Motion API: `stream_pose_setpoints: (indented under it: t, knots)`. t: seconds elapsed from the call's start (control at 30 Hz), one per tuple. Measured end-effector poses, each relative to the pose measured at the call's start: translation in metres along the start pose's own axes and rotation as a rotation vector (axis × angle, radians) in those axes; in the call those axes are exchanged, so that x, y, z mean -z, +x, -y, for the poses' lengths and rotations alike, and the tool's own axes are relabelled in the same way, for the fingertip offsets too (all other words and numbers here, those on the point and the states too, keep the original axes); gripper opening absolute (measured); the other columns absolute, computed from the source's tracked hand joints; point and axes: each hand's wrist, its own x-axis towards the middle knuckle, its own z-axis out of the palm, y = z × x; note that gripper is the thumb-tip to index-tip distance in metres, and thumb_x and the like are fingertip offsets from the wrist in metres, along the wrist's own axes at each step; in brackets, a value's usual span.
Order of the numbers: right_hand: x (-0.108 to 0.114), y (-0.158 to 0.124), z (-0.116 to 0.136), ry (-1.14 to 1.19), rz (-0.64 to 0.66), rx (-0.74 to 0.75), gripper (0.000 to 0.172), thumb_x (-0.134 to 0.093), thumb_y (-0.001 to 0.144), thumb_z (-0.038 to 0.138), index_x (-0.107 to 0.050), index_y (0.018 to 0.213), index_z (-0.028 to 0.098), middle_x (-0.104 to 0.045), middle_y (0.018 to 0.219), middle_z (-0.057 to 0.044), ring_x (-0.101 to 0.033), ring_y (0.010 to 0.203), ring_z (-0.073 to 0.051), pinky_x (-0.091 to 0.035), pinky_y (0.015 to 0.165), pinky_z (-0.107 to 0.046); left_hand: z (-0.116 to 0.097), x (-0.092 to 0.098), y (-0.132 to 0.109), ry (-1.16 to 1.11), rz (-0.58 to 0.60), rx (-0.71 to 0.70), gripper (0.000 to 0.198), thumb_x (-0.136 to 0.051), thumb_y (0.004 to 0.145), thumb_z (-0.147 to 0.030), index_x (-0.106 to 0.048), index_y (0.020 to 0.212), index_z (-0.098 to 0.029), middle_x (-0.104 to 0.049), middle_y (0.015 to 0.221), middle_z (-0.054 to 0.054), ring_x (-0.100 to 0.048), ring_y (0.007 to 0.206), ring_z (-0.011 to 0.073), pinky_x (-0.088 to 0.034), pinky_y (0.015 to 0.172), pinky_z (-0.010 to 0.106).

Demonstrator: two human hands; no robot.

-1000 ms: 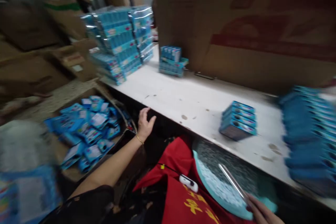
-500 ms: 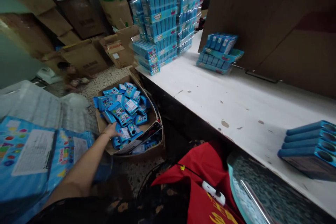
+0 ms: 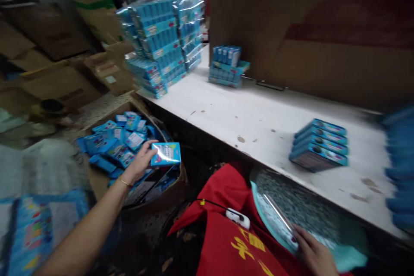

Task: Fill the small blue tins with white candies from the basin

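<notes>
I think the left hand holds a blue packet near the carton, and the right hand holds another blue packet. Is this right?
Not quite: the head view shows the right hand holding a silver rod instead. The left hand does hold a blue packet near the carton.

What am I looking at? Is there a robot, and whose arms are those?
No robot here! A person wears a camera on their head, looking forward and down, so you see their own bare hands.

The left hand holds a small, blue, rectangular packet above an open brown cardboard box of blue packets. The right hand holds a slim silver metal rod.

On the long white table stand a row of dark-sided blue boxes and, farther away, tall blue stacks in shiny clear plastic.
</notes>
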Motion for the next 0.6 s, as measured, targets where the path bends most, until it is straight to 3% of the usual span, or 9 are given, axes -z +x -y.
stream_pose_setpoints:
  t: [0.07,0.17,0.27,0.37,0.47,0.53,0.6]
  knots:
    - [-0.001,-0.002,0.006,0.038,-0.014,0.004,0.047,-0.044,0.067,0.049,-0.067,0.091,0.017,-0.069,0.074,-0.006,-0.063,0.068,-0.022,-0.049,0.064,-0.029,-0.012,-0.064,-0.001,-0.052,0.198,-0.044,0.046,-0.053,0.07,-0.04,-0.044,0.11,-0.02,-0.056,0.085,0.001,-0.057,0.067,0.0129,-0.048,0.058,0.026]
    - [0.005,-0.005,0.012,0.03,-0.045,0.035,0.047,-0.039,0.073,0.045,-0.065,0.096,0.014,-0.068,0.08,-0.008,-0.062,0.072,-0.021,-0.048,0.066,-0.03,-0.015,-0.149,-0.004,0.127,0.376,-0.168,0.037,-0.054,0.069,-0.039,-0.051,0.099,-0.018,-0.057,0.087,0.002,-0.057,0.074,0.015,-0.048,0.066,0.028]
    - [0.018,-0.008,0.008,-0.025,-0.072,0.024,0.044,-0.035,0.077,0.039,-0.064,0.1,0.014,-0.068,0.084,-0.008,-0.061,0.076,-0.02,-0.046,0.066,-0.028,-0.017,-0.205,-0.008,0.406,0.497,-0.397,0.027,-0.051,0.071,-0.039,-0.058,0.087,-0.018,-0.059,0.088,0.003,-0.057,0.081,0.0169,-0.045,0.076,0.031]
    - [0.032,-0.014,0.001,-0.095,-0.111,-0.021,0.039,-0.033,0.079,0.031,-0.063,0.1,0.018,-0.067,0.09,-0.006,-0.06,0.083,-0.018,-0.044,0.07,-0.025,-0.025,-0.229,-0.012,0.526,0.633,-0.555,0.028,-0.047,0.075,-0.04,-0.06,0.087,-0.019,-0.059,0.101,0.006,-0.055,0.095,0.0196,-0.04,0.088,0.033]
    - [0.046,-0.018,-0.005,-0.266,-0.163,-0.114,0.035,-0.034,0.081,0.025,-0.063,0.1,0.023,-0.066,0.097,-0.005,-0.059,0.088,-0.017,-0.041,0.073,-0.022,-0.033,-0.232,-0.016,0.522,0.849,-0.584,0.041,-0.056,0.069,-0.04,-0.055,0.105,-0.02,-0.052,0.12,0.008,-0.049,0.108,0.0223,-0.036,0.095,0.035]
    - [0.056,-0.017,-0.007,-0.445,-0.233,-0.198,0.036,-0.034,0.082,0.018,-0.06,0.105,0.024,-0.065,0.099,-0.006,-0.059,0.089,-0.016,-0.04,0.072,-0.022,-0.036,-0.231,-0.018,0.492,1.022,-0.554,0.061,-0.064,0.062,-0.035,-0.045,0.118,-0.022,-0.048,0.124,0.008,-0.049,0.109,0.0231,-0.04,0.092,0.036]
    - [0.066,-0.011,-0.008,-0.624,-0.322,-0.254,0.039,-0.032,0.082,0.012,-0.055,0.112,0.022,-0.063,0.099,-0.009,-0.059,0.087,-0.016,-0.04,0.071,-0.023,-0.035,-0.231,-0.019,0.468,1.143,-0.54,0.063,-0.064,0.063,-0.03,-0.041,0.121,-0.023,-0.047,0.125,0.008,-0.049,0.109,0.0231,-0.042,0.089,0.036]
